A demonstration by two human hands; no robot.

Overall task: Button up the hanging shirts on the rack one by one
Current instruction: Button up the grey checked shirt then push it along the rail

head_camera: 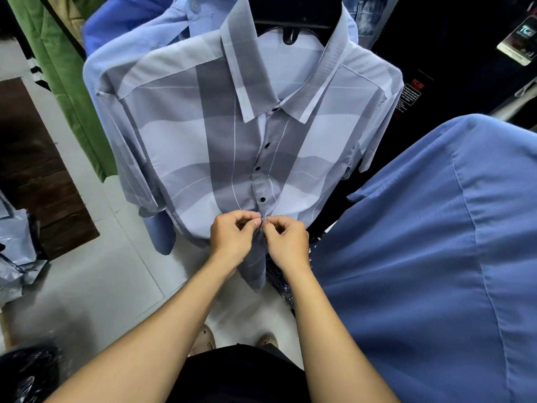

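Checked shirt (186, 146): hangs at centre of view on a black hanger (293, 13), front facing the camera, grey and pale blue blocks with thin white lines, collar turned down.
Placket: closed from the collar down; four dark buttons (263, 199) sit fastened in a line, the lowest just above the hands.
Left hand (231, 238): fingers curled, thumb and forefinger pinching the left edge of the placket just below the lowest fastened button.
Right hand (286, 242): fingers curled, fingertips pinching the right edge of the placket, touching the left hand's fingertips at the same spot.
Button under work: hidden between the fingertips; cannot tell whether it is through its hole.
Shirt hem: hangs loose below the hands, between the two wrists.
Light blue shirt (139, 27): hangs directly behind the checked shirt, to the far left.
Blue shirt (436, 257): plain, large at near right, just beside the right forearm.
Green garment (58, 71): hangs at far left.
Floor (96, 286): pale tiles below, with a dark brown panel (32, 170) at left.
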